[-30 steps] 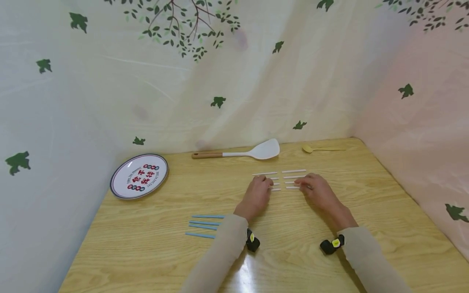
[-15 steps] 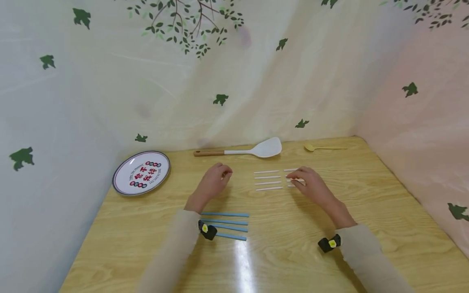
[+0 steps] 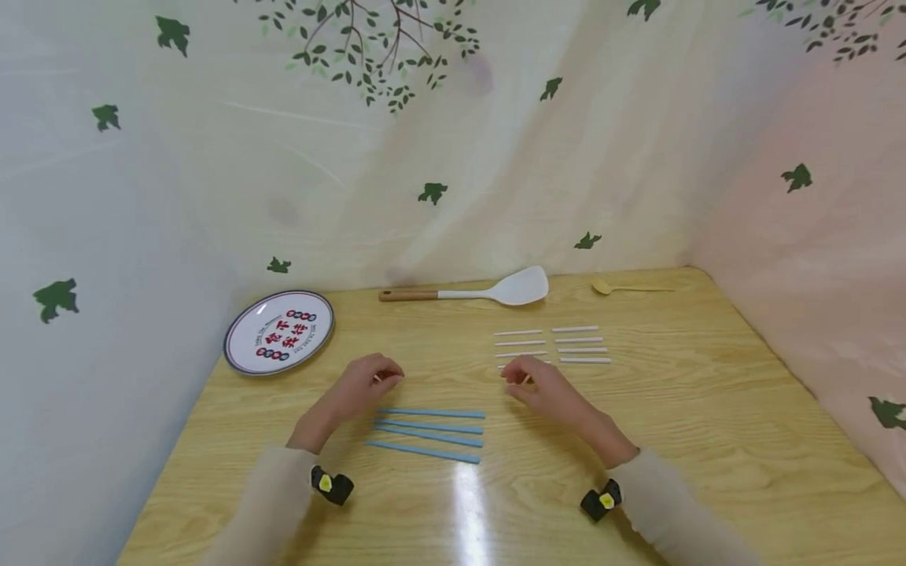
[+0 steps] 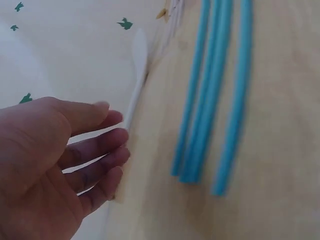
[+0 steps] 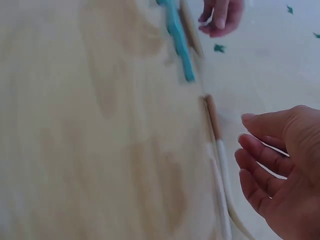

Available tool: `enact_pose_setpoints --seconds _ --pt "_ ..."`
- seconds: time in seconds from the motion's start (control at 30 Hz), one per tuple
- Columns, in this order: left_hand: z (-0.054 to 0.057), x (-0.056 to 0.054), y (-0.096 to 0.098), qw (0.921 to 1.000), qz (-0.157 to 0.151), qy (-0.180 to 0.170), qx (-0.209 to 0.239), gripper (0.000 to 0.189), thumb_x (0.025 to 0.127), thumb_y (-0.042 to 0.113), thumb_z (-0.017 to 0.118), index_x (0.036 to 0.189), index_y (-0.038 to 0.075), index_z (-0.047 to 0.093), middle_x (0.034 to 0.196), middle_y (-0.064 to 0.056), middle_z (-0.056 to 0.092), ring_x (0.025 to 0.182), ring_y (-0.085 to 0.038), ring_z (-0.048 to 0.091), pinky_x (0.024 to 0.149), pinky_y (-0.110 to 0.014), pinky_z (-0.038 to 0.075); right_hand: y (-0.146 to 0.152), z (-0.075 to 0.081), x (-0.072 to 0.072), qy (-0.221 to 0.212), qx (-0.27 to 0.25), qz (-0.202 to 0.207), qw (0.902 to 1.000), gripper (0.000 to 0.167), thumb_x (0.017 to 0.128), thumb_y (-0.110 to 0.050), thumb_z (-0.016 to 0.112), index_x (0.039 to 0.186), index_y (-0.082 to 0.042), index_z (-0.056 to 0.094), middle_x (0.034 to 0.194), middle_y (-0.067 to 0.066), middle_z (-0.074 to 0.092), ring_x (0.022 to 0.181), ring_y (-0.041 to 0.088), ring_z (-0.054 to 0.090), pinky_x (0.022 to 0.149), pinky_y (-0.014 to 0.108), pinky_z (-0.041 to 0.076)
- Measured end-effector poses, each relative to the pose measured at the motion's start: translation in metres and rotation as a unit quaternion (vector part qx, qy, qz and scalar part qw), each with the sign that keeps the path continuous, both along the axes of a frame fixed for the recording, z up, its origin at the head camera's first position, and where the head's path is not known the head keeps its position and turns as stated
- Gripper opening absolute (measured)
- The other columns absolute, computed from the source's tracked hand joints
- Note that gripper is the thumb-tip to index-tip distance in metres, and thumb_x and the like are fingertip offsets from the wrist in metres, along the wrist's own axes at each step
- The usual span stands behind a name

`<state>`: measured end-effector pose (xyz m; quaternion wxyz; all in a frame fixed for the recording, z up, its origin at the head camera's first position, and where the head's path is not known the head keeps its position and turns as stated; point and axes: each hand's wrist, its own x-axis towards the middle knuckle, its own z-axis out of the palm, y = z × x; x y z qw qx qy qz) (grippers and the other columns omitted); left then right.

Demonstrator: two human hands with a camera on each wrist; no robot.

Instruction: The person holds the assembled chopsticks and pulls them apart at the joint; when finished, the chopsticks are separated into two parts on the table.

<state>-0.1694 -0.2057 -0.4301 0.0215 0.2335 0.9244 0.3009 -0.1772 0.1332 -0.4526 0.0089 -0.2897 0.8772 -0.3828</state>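
My left hand [image 3: 361, 384] hovers by the left ends of several blue chopsticks [image 3: 432, 413] lying side by side. In the left wrist view its fingers are loosely bent, with nothing between them, and the blue chopsticks [image 4: 235, 115] lie to their right. My right hand [image 3: 550, 387] is over the table, at the near edge of a left column of thin white sticks [image 3: 520, 343], covering part of the closest one. The right wrist view has its thumb and fingers apart, holding nothing. A right column of white sticks [image 3: 579, 340] lies beyond that hand.
A spatula [image 3: 520, 287] with a wooden handle lies along the back edge, a small gold spoon [image 3: 602, 288] to its right. At the back left is an oval plate [image 3: 237, 346] with red characters. Cloth walls [image 3: 396, 228] enclose the table's back and sides.
My left hand has moved left and nearer from the white sticks, past the blue chopsticks. My right hand has left the right column of white sticks, shifting left and nearer; both columns now lie in rows.
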Motion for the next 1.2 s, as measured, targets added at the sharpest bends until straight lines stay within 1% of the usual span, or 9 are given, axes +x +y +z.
enact_pose_setpoints --seconds 0.1,0.23,0.37,0.4,0.6,0.7,0.83,1.07,1.2 --pt "-0.014 0.009 0.001 0.9993 -0.033 -0.02 0.004 0.013 0.093 0.015 0.062 0.1 0.006 0.068 0.092 0.001 0.062 0.086 -0.011 0.057 0.078 -0.03 0.05 -0.019 -0.005 0.007 -0.041 0.0 0.037 0.9985 0.02 0.091 -0.012 0.065 0.109 -0.003 0.062 0.094 0.001 0.062 0.087 0.013 0.057 0.078 0.028 0.05" --pt "-0.03 0.014 0.004 0.9981 -0.061 0.012 0.001 0.006 0.088 0.013 0.068 0.092 0.008 0.068 0.086 0.003 0.057 0.08 -0.008 0.053 0.074 -0.027 0.047 -0.034 -0.011 0.013 -0.065 0.024 0.066 0.9954 0.017 0.092 -0.015 0.065 0.106 -0.007 0.062 0.095 -0.001 0.06 0.087 0.01 0.054 0.077 0.025 0.048" --pt "-0.033 0.015 0.012 0.9984 -0.055 0.013 -0.007 0.004 0.086 0.011 0.069 0.085 0.01 0.065 0.082 0.003 0.054 0.077 -0.007 0.049 0.07 -0.024 0.044 -0.038 -0.016 0.015 -0.051 0.049 0.07 0.995 0.007 0.092 -0.017 0.064 0.098 -0.013 0.065 0.092 -0.006 0.057 0.085 0.008 0.052 0.075 0.024 0.047" --pt "-0.032 0.016 0.014 0.9987 -0.05 -0.002 -0.01 0.004 0.087 0.011 0.069 0.085 0.01 0.065 0.081 0.003 0.053 0.077 -0.007 0.048 0.07 -0.025 0.044 -0.038 -0.017 0.015 -0.045 0.052 0.069 0.9952 0.006 0.092 -0.017 0.064 0.096 -0.014 0.066 0.091 -0.006 0.056 0.084 0.008 0.052 0.075 0.025 0.047" --pt "-0.03 0.016 0.019 0.9993 -0.031 -0.009 -0.021 0.008 0.088 0.008 0.067 0.083 0.011 0.062 0.079 0.004 0.051 0.074 -0.008 0.046 0.069 -0.025 0.042 -0.04 -0.02 0.017 -0.012 0.064 0.067 0.9956 0.006 0.092 -0.018 0.064 0.094 -0.013 0.067 0.09 -0.009 0.055 0.084 0.006 0.052 0.075 0.024 0.048" --pt "-0.023 0.017 0.021 0.9992 -0.026 -0.022 -0.02 0.009 0.09 0.008 0.064 0.083 0.011 0.06 0.078 0.004 0.053 0.074 -0.008 0.047 0.068 -0.025 0.042 -0.04 -0.014 0.018 -0.015 0.065 0.056 0.9962 0.005 0.092 -0.017 0.064 0.095 -0.013 0.067 0.091 -0.008 0.058 0.085 0.007 0.054 0.077 0.026 0.049" --pt "-0.008 0.017 0.025 0.9983 -0.038 -0.044 -0.007 0.005 0.094 0.007 0.058 0.09 0.009 0.06 0.082 0.002 0.058 0.075 -0.008 0.051 0.068 -0.025 0.045 -0.038 0.001 0.019 -0.036 0.058 0.039 0.9969 0.005 0.094 -0.016 0.061 0.097 -0.015 0.065 0.091 -0.008 0.062 0.084 0.007 0.057 0.075 0.026 0.049" --pt "0.025 0.016 0.048 0.9976 -0.066 0.009 -0.015 0.009 0.094 0.009 0.06 0.097 0.005 0.067 0.086 0.0 0.062 0.077 -0.009 0.054 0.071 -0.026 0.048 -0.04 0.031 0.012 -0.016 0.003 0.058 0.9982 0.017 0.095 -0.018 0.06 0.106 -0.007 0.066 0.086 -0.003 0.06 0.073 0.007 0.052 0.065 0.022 0.047" --pt "0.04 0.017 0.065 0.9975 -0.068 0.009 -0.013 0.006 0.094 0.01 0.06 0.094 0.006 0.065 0.086 0.0 0.061 0.076 -0.009 0.053 0.07 -0.025 0.048 -0.045 0.042 0.011 0.005 -0.002 0.065 0.9979 0.015 0.095 -0.02 0.06 0.103 -0.011 0.068 0.087 -0.003 0.061 0.074 0.006 0.051 0.066 0.022 0.047"
